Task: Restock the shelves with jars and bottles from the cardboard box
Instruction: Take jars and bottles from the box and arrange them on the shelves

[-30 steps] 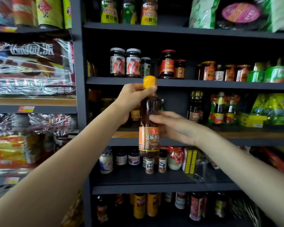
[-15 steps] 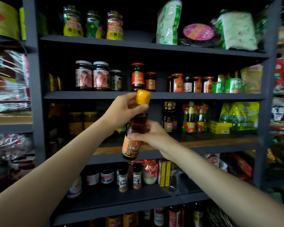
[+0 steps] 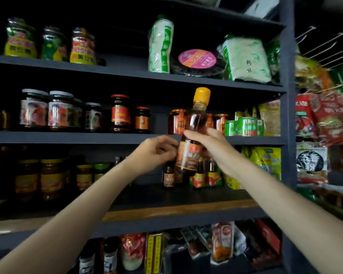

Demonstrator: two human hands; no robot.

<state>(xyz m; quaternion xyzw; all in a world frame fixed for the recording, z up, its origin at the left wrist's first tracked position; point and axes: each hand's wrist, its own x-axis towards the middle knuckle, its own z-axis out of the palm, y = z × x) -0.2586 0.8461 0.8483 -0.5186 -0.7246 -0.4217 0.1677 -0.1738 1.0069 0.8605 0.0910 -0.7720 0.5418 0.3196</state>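
My right hand (image 3: 208, 147) grips the amber glass bottle with the yellow cap (image 3: 192, 139) mid-body, upright, in front of the dark shelf unit (image 3: 127, 138). My left hand (image 3: 154, 153) is curled at its label; I can't tell if it grips.

labels: all blurred | jars (image 3: 34, 109), bottle (image 3: 188, 155): print unreadable

I see the sesame oil bottle (image 3: 190, 147) with its orange cap (image 3: 202, 95) held upright, tipped slightly toward one o'clock, in front of the dark shelving unit (image 3: 285, 115). My right hand (image 3: 208, 144) wraps its middle from three o'clock; my left hand (image 3: 154, 153) pinches the label edge at nine o'clock. Small brown bottles (image 3: 169, 177) stand on the wood-edged shelf (image 3: 166, 211) at six o'clock, green cans (image 3: 246, 126) at two o'clock.
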